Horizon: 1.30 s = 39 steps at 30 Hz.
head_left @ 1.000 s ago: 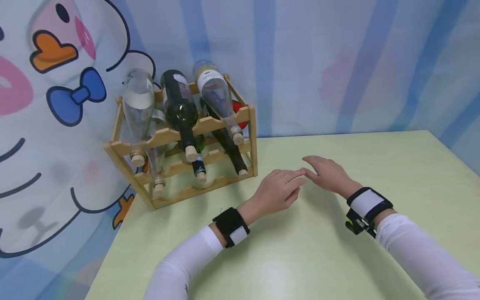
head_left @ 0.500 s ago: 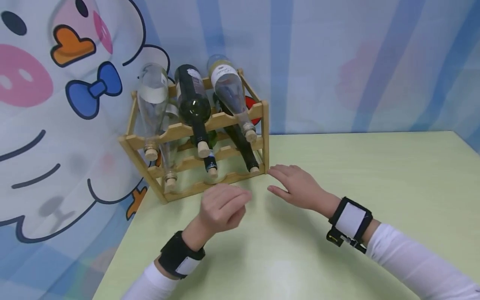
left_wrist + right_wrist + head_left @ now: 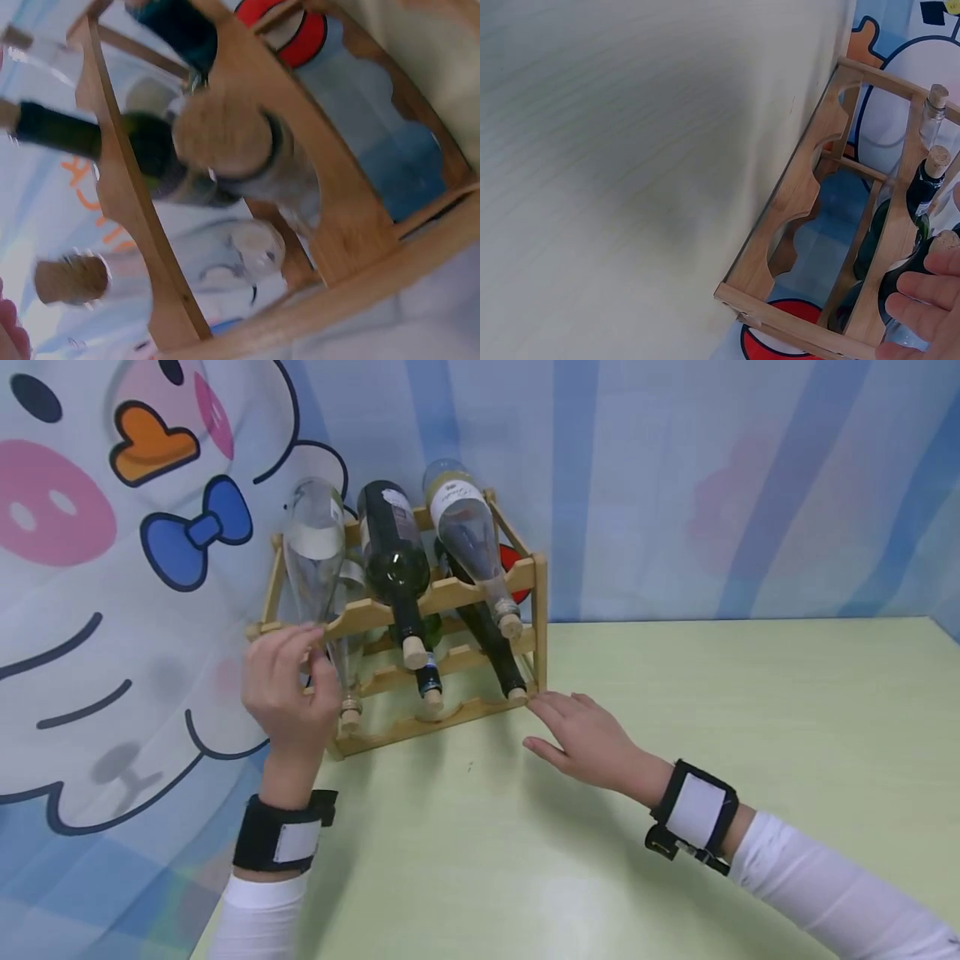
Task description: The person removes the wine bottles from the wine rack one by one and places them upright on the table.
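Observation:
A wooden wine rack [image 3: 538, 610] holds several corked bottles lying neck forward on two levels. My left hand [image 3: 288, 693] is at its upper left corner, fingers loosely bent, in front of the clear bottle [image 3: 313, 547], whose cork it hides in the head view. In the left wrist view that bottle's cork [image 3: 71, 280] shows, with fingertips [image 3: 13, 330] apart from it at the edge. On top also lie a dark wine bottle [image 3: 395, 556] and a clear gold-topped bottle [image 3: 465, 522]. Fingers extended, my right hand [image 3: 588, 739] is by the rack's lower right corner; contact is unclear.
Below lie a clear bottle [image 3: 347, 660], a dark bottle with a blue band [image 3: 429, 677] and another dark bottle [image 3: 491, 652]. The rack stands on a pale green table [image 3: 720, 693], close to a printed cloth backdrop [image 3: 637, 485] behind and at the left.
My left hand has moved left and up, from near the right hand to the rack's upper left. My right hand has come left to the rack's lower right corner. The view has shifted slightly.

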Each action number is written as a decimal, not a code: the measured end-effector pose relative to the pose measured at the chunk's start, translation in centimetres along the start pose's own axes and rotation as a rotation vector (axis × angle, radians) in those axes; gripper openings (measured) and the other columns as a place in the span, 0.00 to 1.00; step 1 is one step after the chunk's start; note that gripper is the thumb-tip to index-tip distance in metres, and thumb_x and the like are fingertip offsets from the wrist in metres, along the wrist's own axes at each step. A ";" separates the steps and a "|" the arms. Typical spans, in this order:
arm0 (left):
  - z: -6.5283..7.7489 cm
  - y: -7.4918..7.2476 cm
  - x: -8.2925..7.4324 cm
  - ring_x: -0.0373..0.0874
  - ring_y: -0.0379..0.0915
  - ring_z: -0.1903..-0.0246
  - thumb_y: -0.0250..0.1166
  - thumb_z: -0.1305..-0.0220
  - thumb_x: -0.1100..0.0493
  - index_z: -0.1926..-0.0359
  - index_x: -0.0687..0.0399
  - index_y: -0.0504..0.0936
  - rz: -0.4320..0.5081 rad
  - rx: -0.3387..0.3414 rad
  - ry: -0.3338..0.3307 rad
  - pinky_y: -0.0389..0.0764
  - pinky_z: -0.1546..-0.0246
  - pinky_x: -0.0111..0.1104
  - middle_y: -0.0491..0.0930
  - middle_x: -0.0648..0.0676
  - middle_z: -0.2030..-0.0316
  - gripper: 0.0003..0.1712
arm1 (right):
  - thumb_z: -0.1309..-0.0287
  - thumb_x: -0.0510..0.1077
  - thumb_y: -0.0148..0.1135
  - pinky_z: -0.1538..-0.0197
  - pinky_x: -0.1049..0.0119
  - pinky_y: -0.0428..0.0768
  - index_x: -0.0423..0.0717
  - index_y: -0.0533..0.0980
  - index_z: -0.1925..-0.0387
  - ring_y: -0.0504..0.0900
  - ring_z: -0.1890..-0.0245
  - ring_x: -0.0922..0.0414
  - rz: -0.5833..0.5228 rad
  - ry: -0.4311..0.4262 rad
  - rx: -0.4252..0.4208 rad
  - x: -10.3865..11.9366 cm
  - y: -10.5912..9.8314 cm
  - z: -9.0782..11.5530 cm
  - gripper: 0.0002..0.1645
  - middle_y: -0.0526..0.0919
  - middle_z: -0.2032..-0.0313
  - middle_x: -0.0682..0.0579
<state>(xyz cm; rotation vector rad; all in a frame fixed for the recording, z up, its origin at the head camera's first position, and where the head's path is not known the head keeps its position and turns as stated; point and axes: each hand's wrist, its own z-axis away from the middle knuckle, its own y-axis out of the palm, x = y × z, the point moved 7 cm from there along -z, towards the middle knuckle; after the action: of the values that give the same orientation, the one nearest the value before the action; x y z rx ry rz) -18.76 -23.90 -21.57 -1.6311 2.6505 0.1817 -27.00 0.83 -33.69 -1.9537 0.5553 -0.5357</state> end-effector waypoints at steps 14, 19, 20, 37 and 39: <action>-0.7 2.8 11.6 0.57 0.73 0.63 0.50 0.41 0.60 0.61 0.66 0.77 -0.208 0.370 -0.419 0.69 0.59 0.44 0.79 0.64 0.65 0.15 | 0.49 0.46 0.60 0.49 0.55 0.73 0.39 0.71 0.52 0.74 0.49 0.48 -0.011 -0.060 -0.177 -1.1 0.3 -1.1 0.23 0.73 0.48 0.41; 0.0 3.1 11.9 0.56 0.73 0.76 0.49 0.41 0.61 0.66 0.66 0.79 -0.260 0.340 -0.389 0.68 0.72 0.41 0.80 0.65 0.73 0.14 | 0.56 0.39 0.64 0.48 0.56 0.73 0.36 0.68 0.50 0.72 0.48 0.48 -0.020 -0.128 -0.327 -1.7 -0.1 -2.1 0.29 0.71 0.46 0.41; 0.0 3.1 11.9 0.56 0.72 0.77 0.49 0.42 0.62 0.66 0.67 0.79 -0.264 0.330 -0.381 0.67 0.74 0.40 0.80 0.65 0.74 0.14 | 0.58 0.38 0.64 0.47 0.56 0.72 0.36 0.67 0.49 0.71 0.46 0.48 -0.017 -0.147 -0.345 -1.8 -0.1 -2.4 0.31 0.70 0.45 0.41; 0.4 2.9 11.8 0.53 0.67 0.84 0.50 0.45 0.64 0.71 0.67 0.80 -0.240 0.159 -0.329 0.61 0.80 0.34 0.76 0.64 0.82 0.13 | 0.63 0.28 0.66 0.47 0.55 0.70 0.45 0.65 0.42 0.72 0.50 0.47 0.066 -0.183 -0.264 -2.6 1.3 -7.5 0.41 0.71 0.46 0.42; 0.4 2.9 11.7 0.53 0.67 0.84 0.51 0.45 0.64 0.70 0.66 0.79 -0.242 0.151 -0.321 0.60 0.80 0.31 0.77 0.63 0.82 0.12 | 0.61 0.28 0.64 0.47 0.55 0.71 0.47 0.69 0.45 0.72 0.49 0.47 0.069 -0.201 -0.257 -2.5 1.4 -7.5 0.36 0.67 0.42 0.43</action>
<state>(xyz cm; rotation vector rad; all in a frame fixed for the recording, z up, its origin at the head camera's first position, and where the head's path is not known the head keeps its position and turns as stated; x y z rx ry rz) -26.66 -32.97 -22.66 -1.6921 2.1604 0.2116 -33.58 -3.55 -32.26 -2.1919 0.5839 -0.2285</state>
